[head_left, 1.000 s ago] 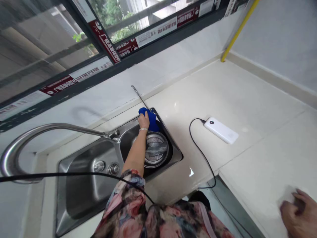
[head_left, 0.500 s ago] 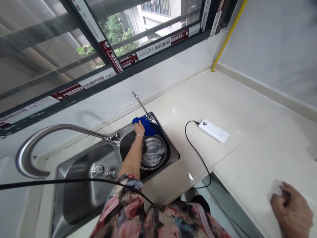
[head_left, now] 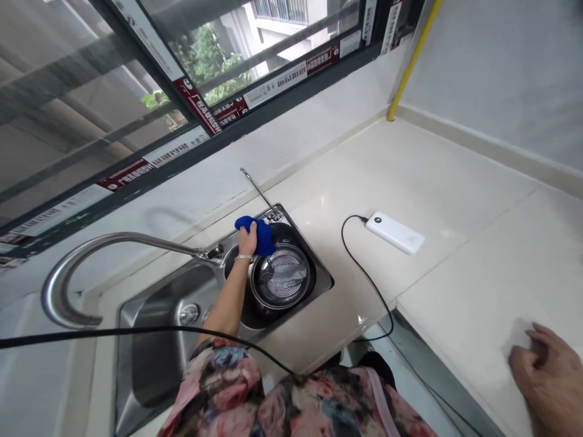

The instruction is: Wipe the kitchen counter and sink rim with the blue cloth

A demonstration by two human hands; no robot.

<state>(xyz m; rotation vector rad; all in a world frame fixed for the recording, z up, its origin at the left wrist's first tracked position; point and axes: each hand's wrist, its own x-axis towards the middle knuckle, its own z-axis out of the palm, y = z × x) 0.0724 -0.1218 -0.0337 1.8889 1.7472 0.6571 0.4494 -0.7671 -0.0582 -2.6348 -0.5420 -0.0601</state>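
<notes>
My left hand [head_left: 247,240], with a bracelet at the wrist, grips a bunched blue cloth [head_left: 263,237] over the back of the right sink basin. Just below the cloth sits a round dark-sided metal pot [head_left: 283,278], its perforated metal centre showing bright reflections. Part of the pot's upper left edge is hidden by the cloth. My right hand [head_left: 546,367] lies on the cream countertop [head_left: 483,267] at the far right, fingers loosely curled with a gap to the thumb and nothing in them.
A curved faucet [head_left: 113,237] arches over the left basin [head_left: 155,364]; a thin metal spout [head_left: 259,189] stands at the sink's back corner. A white power bank [head_left: 395,232] with a black cable [head_left: 364,273] lies on the counter. Another black cable [head_left: 136,331] crosses in front.
My left hand and the blue cloth have shifted left, baring more of the pot. The view has moved slightly; my right hand stays on the counter.
</notes>
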